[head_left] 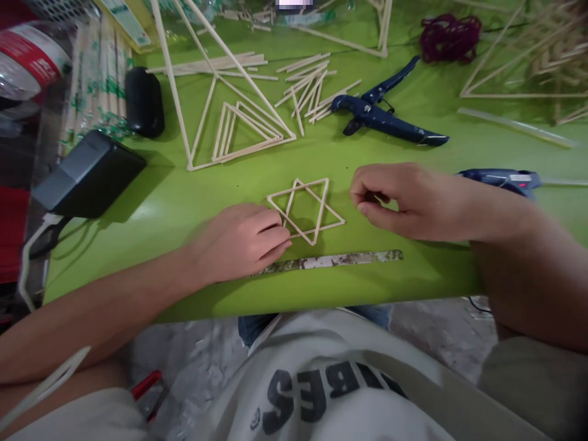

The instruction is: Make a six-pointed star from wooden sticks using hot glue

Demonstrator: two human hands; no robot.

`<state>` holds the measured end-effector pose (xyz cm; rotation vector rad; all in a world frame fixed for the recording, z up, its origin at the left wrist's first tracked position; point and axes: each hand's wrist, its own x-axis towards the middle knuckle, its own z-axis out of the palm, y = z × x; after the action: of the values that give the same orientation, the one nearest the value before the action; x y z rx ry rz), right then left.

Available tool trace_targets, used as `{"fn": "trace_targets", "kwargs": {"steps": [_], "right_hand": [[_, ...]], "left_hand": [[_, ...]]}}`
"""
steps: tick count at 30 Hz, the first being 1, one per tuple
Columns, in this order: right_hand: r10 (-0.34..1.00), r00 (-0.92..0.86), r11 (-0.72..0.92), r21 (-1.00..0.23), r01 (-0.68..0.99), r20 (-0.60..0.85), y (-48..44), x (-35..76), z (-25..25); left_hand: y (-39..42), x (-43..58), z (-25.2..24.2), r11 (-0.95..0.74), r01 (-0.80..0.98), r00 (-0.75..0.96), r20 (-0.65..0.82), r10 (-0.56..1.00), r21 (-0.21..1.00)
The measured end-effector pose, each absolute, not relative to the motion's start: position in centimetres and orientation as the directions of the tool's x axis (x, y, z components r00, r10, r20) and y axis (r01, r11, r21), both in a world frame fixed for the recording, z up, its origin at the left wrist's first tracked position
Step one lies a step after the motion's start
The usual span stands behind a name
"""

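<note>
Left hand [241, 240] fingertips pressing stick star [305, 210] at its 8 o'clock corner, right hand [395, 199] loosely curled, holding nothing visible, at star's 3 o'clock, patterned strip [328, 261] along table edge [321, 294] at 6 o'clock, blue cutters [386, 113] at 1 o'clock, open green surface between.

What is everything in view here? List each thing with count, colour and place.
stick star: one, pale wood, table centre, between the hands
camouflage strip: one, grey-brown, just nearer than the star
nested stick triangles: one group, pale wood, left of centre
loose sticks: a pile, pale wood, far centre
blue cutters: one, dark blue, far right of centre
glue gun: one, blue, beyond the right forearm
yarn: one tangle, maroon, far right
black case: one, far left
grey box: one, left edge
table: green
left hand: fingertips touching the star
right hand: curled, right of the star
</note>
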<state>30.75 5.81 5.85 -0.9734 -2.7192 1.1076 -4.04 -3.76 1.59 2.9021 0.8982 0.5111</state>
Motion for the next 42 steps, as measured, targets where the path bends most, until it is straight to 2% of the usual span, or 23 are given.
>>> {"fn": "trace_targets", "kwargs": {"steps": [8, 12, 16, 19, 24, 30, 33, 37, 42], "right_hand": [[0.576, -0.796, 0.488, -0.703, 0.517, -0.186, 5.3, 31.1, 6.8], [0.601, -0.788, 0.456, -0.752, 0.475, -0.134, 5.0, 30.9, 7.2], [0.628, -0.768, 0.407, -0.788, 0.461, -0.125, 4.6, 30.2, 7.4], [0.644, -0.761, 0.407, -0.809, 0.425, -0.076, 4.0, 29.5, 7.4], [0.621, -0.781, 0.471, -0.828, 0.304, 0.067, 3.4, 28.7, 7.1], [0.596, -0.762, 0.483, -0.871, 0.09, 0.251, 3.5, 28.4, 6.2], [0.621, -0.732, 0.467, -0.882, 0.06, 0.279, 3.5, 28.4, 5.8], [0.614, -0.737, 0.404, -0.915, -0.014, 0.282, 3.5, 28.6, 5.5], [0.609, -0.741, 0.323, -0.942, -0.094, 0.283, 3.5, 29.0, 5.7]], "left_hand": [[-3.8, -4.1, 1.8, -0.836, 0.537, 0.785, 0.296, 0.545, 0.116], [-3.9, -4.1, 1.9, -0.84, 0.529, 0.767, 0.356, 0.534, 0.12], [-4.2, -3.6, 2.1, -0.81, 0.556, 0.665, 0.484, 0.569, 0.188], [-4.6, -2.8, 2.3, -0.745, 0.6, 0.566, 0.503, 0.653, 0.292], [-5.3, -0.9, 3.7, -0.636, 0.665, 0.494, 0.407, 0.768, 0.392], [-4.8, 2.6, 6.1, -0.487, 0.795, 0.468, 0.144, 0.872, 0.362], [-4.1, 4.2, 6.2, -0.443, 0.815, 0.438, 0.103, 0.893, 0.374], [-3.5, 4.9, 4.9, -0.423, 0.793, 0.381, 0.185, 0.906, 0.437], [-4.0, 3.6, 4.0, -0.517, 0.656, 0.356, 0.378, 0.855, 0.55]]}}
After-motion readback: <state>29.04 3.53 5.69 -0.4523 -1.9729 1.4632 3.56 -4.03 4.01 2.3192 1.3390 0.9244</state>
